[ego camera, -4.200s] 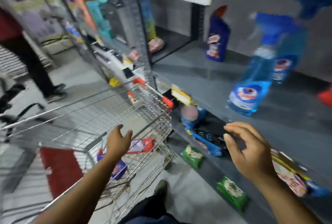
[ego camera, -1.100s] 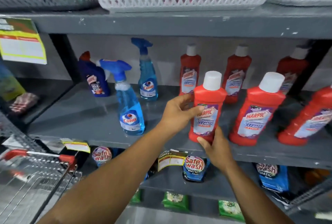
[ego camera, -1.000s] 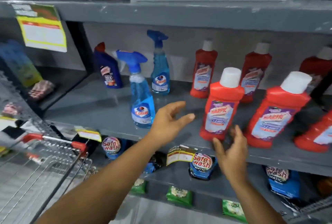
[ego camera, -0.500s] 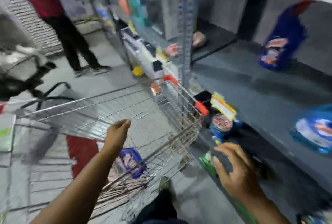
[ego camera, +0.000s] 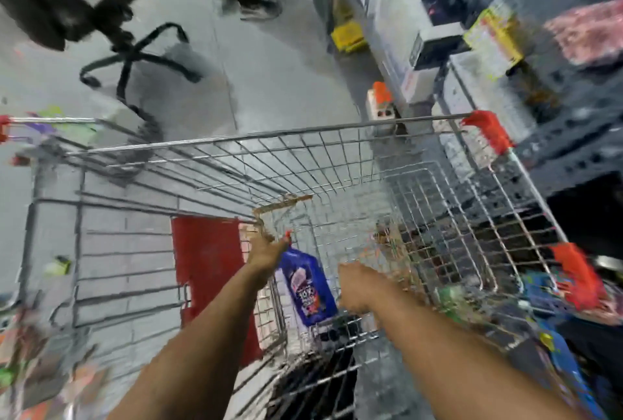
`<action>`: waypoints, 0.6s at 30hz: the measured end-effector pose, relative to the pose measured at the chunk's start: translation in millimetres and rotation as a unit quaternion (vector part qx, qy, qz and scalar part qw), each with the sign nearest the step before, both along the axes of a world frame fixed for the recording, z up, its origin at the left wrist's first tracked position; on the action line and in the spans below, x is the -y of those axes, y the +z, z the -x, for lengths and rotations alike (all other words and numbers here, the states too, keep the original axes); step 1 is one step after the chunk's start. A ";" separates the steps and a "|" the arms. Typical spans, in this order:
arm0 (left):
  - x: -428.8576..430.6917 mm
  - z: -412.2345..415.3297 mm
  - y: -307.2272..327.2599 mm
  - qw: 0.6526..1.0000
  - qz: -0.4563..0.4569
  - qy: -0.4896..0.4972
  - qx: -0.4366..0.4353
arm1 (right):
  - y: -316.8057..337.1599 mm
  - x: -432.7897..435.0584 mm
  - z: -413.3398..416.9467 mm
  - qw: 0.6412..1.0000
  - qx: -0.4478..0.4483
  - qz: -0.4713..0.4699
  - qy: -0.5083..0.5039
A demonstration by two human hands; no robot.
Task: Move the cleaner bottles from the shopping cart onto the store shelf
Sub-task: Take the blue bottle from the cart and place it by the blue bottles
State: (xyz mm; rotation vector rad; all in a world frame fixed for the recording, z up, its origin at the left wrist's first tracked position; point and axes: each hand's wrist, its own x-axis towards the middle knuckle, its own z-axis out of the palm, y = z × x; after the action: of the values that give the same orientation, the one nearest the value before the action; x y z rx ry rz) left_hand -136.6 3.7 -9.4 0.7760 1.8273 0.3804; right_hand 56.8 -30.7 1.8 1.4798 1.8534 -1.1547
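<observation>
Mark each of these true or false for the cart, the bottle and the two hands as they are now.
1. A blue bottle lies inside the shopping cart. True.
2. The left hand is beside the bottle's upper end. True.
3. The right hand is holding a red bottle above the cart. False: it is down in the cart, right of the blue bottle, with no red bottle in it.
4. The cart is piled full of bottles. False: only one blue bottle shows.
5. An office chair base stands on the floor beyond the cart. True.
</observation>
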 end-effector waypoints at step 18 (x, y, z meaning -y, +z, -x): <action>-5.5 4.8 -105.9 0.994 0.067 0.071 0.041 | -99.7 13.0 67.2 0.952 0.044 0.064 -0.297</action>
State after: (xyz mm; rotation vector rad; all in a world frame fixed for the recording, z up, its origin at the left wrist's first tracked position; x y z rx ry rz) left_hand -141.4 9.2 -115.3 0.5314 1.8155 0.3716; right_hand -10.4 -43.7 -97.9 2.0440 1.2710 -1.4073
